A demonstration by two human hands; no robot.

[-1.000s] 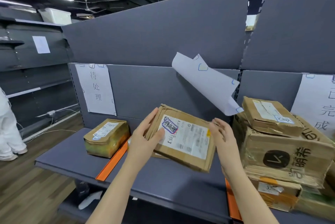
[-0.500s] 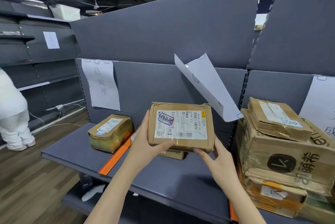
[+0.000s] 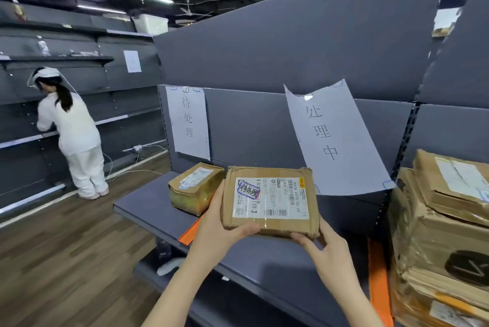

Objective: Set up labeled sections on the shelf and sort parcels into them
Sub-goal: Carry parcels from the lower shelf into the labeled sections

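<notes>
I hold a flat brown parcel (image 3: pixel 270 201) with a white shipping label and a blue-red stamp, raised above the grey shelf (image 3: pixel 148 202). My left hand (image 3: pixel 219 226) grips its left edge, thumb on the front face. My right hand (image 3: pixel 325 250) holds its lower right corner from below. A second taped parcel (image 3: pixel 194 188) sits on the shelf's left section, under a paper sign (image 3: pixel 189 121) on the back panel. Another paper sign (image 3: pixel 333 139), partly loose, hangs over the middle section. An orange divider strip (image 3: pixel 189 232) lies between the sections.
A tall stack of brown parcels (image 3: pixel 439 234) fills the right section, beside another orange divider (image 3: pixel 378 281). A person in white (image 3: pixel 71 131) stands at the grey shelving (image 3: pixel 113 104) on the far left. Wooden floor (image 3: pixel 66 260) lies left of the shelf.
My view has swung left and closer. The parcel has turned upright and level in both hands and shifted left, toward the left section. The loose middle sign has dropped flat, showing its writing.
</notes>
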